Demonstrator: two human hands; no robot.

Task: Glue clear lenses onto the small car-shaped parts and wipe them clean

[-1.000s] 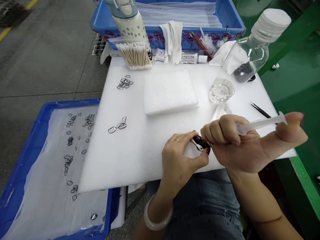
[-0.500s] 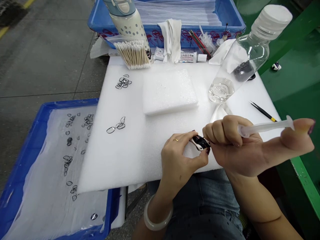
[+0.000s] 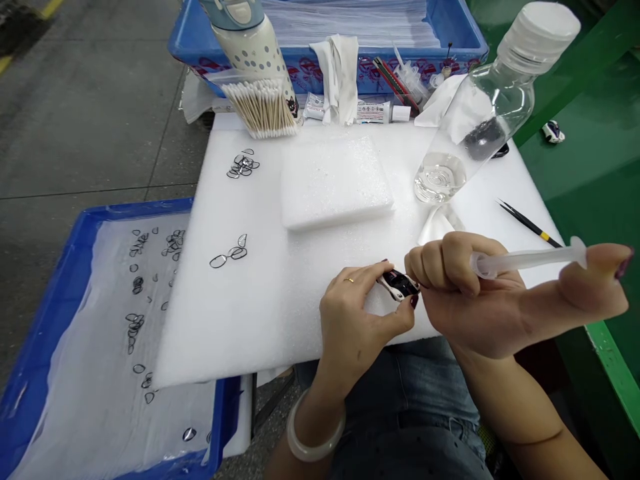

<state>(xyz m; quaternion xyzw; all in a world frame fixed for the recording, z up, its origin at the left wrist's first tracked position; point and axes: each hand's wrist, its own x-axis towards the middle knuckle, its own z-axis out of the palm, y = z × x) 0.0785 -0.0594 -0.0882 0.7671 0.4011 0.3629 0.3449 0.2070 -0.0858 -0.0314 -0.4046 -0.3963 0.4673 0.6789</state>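
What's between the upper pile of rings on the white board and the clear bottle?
The foam block lies between the ring pile and the bottle, in the head view.

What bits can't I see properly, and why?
In the head view:
Translucent white plastic syringe: front end hidden by the right hand.
Small black-and-white car-shaped piece: edges partly covered by the left hand.
Cream dotted bottle: lid cut off by upper edge.
White tube: print too small.
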